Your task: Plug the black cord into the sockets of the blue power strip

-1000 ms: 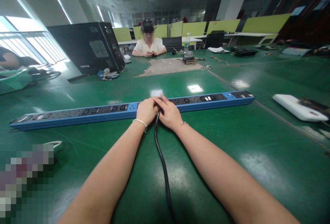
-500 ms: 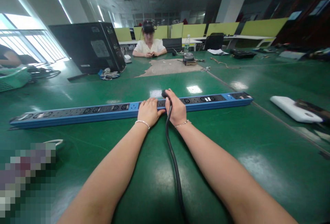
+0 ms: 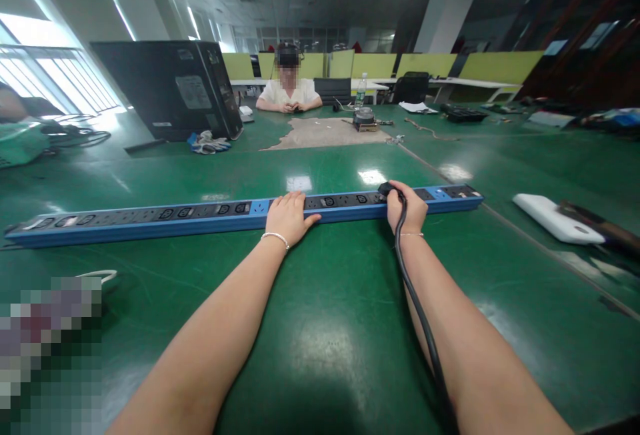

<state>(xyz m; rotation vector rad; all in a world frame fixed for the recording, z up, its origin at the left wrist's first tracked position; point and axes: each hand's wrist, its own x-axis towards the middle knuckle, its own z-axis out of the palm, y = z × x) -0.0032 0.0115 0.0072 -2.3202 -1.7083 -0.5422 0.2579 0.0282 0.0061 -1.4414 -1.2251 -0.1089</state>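
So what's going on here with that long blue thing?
Someone's left hand rests flat on a long blue power strip. Their right hand holds a black plug over the strip's sockets, with the cord trailing down. I can't tell if it's plugged in. Across the green table, another person has both hands together.

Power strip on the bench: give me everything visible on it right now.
The power strip is long and slim, with blue, metal-looking sides and a mostly black top face carrying a row of mixed sockets, plus blue sections. It lies flat, socket side up, across the green table. The left hand rests on its middle; whether the right hand touches it is unclear.
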